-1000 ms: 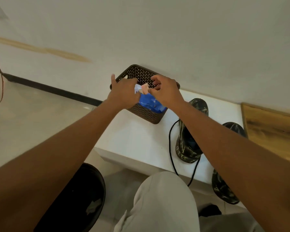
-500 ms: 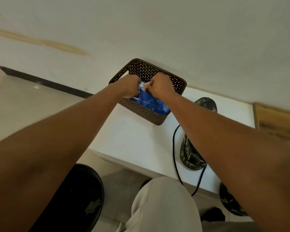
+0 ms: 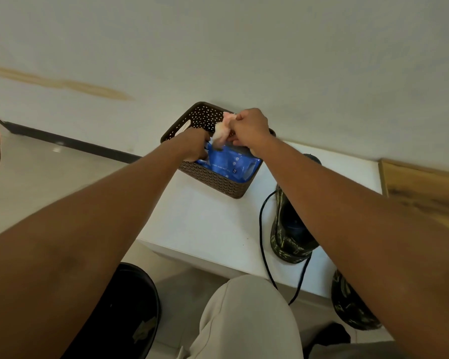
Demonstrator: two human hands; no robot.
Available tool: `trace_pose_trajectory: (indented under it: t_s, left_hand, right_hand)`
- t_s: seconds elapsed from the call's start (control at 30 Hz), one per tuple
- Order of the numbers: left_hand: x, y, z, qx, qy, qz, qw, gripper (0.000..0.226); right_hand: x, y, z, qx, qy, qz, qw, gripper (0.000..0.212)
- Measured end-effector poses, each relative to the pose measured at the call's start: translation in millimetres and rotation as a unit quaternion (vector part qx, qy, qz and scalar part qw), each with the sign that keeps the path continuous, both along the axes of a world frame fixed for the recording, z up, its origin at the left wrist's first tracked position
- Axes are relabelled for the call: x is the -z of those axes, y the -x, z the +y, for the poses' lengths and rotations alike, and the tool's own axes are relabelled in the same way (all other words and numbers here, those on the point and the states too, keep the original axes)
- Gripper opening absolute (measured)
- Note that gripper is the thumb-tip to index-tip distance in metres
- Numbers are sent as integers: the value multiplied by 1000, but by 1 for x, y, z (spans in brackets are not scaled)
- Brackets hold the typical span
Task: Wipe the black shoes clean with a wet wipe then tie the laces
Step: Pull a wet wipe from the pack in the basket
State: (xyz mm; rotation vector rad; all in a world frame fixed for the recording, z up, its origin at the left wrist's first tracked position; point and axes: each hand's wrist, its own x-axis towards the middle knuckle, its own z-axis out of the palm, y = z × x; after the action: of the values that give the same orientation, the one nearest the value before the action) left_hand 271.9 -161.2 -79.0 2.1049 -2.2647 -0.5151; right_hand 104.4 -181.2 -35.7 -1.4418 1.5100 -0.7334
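**Wipe coming out of the pack**

The right hand (image 3: 249, 130) pinches a wet wipe (image 3: 221, 132), lifting it from the blue pack (image 3: 233, 164) in the brown basket (image 3: 213, 181). The left hand (image 3: 193, 146) grips the pack, probably to steady it. Both shoes (image 3: 289, 237) wait on the white tabletop (image 3: 205, 224) at right, laces (image 3: 261, 229) untied.

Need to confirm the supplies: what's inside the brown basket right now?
The brown basket holds a blue wet wipe pack. The left hand holds the pack down while the right hand pulls out a wipe. Anything beneath the pack is hidden.
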Motion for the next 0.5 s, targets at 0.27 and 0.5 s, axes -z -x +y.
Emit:
trace_pose_trajectory:
  t_s: [0.27,0.5]
  left_hand:
    - [-20,18,12,29,76,77,994,45]
    - [-46,75,42,79,114,-42,990,84]
  right_hand:
    - [-30,49,17,4,-6,-105,994,14]
    - [-42,130,70,46,-10,-141,989,34]
